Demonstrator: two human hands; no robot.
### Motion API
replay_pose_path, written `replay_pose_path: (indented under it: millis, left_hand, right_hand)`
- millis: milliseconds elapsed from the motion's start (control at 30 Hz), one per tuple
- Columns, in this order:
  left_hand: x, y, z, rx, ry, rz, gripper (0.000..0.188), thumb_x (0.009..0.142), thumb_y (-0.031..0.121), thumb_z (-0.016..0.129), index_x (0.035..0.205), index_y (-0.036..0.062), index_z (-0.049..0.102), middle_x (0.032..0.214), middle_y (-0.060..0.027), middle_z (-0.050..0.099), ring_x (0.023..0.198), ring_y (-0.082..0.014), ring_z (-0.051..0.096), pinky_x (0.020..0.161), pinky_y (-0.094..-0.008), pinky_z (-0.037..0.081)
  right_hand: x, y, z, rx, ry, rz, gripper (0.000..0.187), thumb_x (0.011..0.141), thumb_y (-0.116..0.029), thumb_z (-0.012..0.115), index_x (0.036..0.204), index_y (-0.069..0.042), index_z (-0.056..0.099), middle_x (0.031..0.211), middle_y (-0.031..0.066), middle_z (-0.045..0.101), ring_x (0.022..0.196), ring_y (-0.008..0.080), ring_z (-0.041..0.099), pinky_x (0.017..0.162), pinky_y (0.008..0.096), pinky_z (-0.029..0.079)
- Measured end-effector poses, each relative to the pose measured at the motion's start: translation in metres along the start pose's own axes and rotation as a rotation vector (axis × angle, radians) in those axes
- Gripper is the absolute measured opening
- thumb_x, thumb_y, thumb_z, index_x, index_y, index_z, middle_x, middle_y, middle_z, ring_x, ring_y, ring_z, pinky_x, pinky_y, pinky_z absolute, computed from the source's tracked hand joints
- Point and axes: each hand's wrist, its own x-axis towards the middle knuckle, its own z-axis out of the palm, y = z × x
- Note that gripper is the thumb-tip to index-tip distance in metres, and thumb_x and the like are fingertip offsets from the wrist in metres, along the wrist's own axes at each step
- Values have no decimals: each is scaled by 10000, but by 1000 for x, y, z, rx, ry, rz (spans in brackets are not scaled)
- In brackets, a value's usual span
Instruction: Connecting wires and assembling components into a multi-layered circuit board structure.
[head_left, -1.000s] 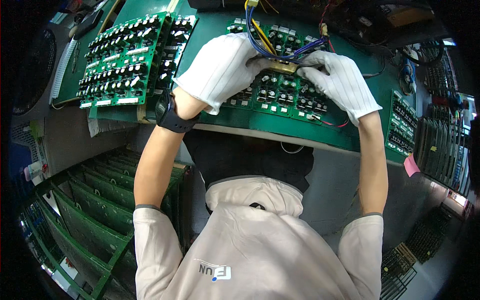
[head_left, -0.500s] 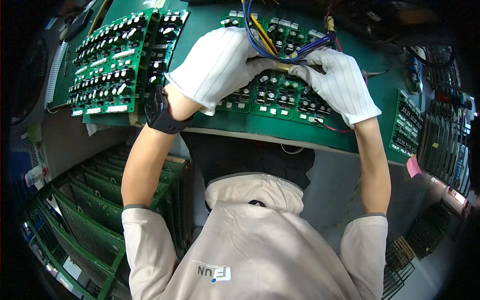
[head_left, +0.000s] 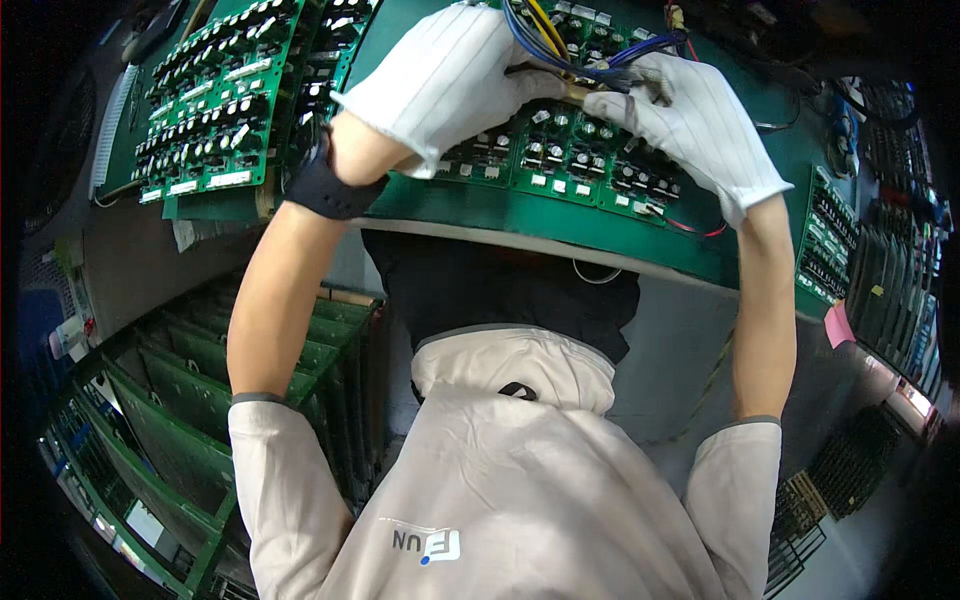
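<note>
Both my hands wear white striped gloves and meet over a green panel of circuit boards (head_left: 560,165). My left hand (head_left: 455,85) is closed, thumb and fingers pinching a bundle of blue, yellow and dark wires (head_left: 600,72) near its pale yellowish section. Facing it, my right hand (head_left: 695,125) pinches the same wire bundle from the other side, its thumb pointing left. The wires arch up over the fingertips; their ends, and just what the fingertips press on, are hidden. White connectors and round capacitors cover the board panel below. A red wire (head_left: 695,230) trails from its lower right corner.
Upright circuit board panels (head_left: 215,120) stand on the left of the green bench (head_left: 480,215). Another board (head_left: 828,235) lies at the right edge, beside a rack of boards (head_left: 890,270) with a pink note (head_left: 839,325). A green slotted rack (head_left: 190,400) stands below left.
The bench and boards sit higher in the picture, as the view has shifted. Both hands still pinch the wire bundle; the right hand has turned slightly and lies a little farther right.
</note>
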Motion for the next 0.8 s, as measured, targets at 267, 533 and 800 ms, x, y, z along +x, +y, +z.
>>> replay_pose_path:
  millis: [267, 533, 800]
  left_hand:
    - [2, -4, 5, 6, -58, -10, 210, 864, 264, 728, 974, 90, 764, 818, -172, 711, 768, -369, 678, 691, -433, 553]
    - [-3, 2, 5, 29, -57, -64, 201, 854, 249, 749, 941, 68, 750, 790, -153, 709, 744, -360, 681, 652, -415, 554]
    - [-7, -7, 12, -99, -79, -85, 181, 858, 181, 740, 1003, 75, 759, 860, -149, 724, 775, -351, 684, 670, -401, 555]
  right_hand:
    - [2, 22, 31, 96, 244, -176, 368, 825, -370, 777, 799, -11, 699, 726, 181, 643, 706, 390, 629, 642, 443, 499]
    - [-5, 11, 32, -32, 249, -181, 232, 848, -292, 745, 819, -64, 717, 739, 142, 674, 713, 350, 664, 646, 433, 531]
    - [-11, 10, 7, -15, 176, -138, 355, 900, -399, 662, 911, -48, 710, 815, 160, 698, 791, 360, 682, 720, 452, 544]
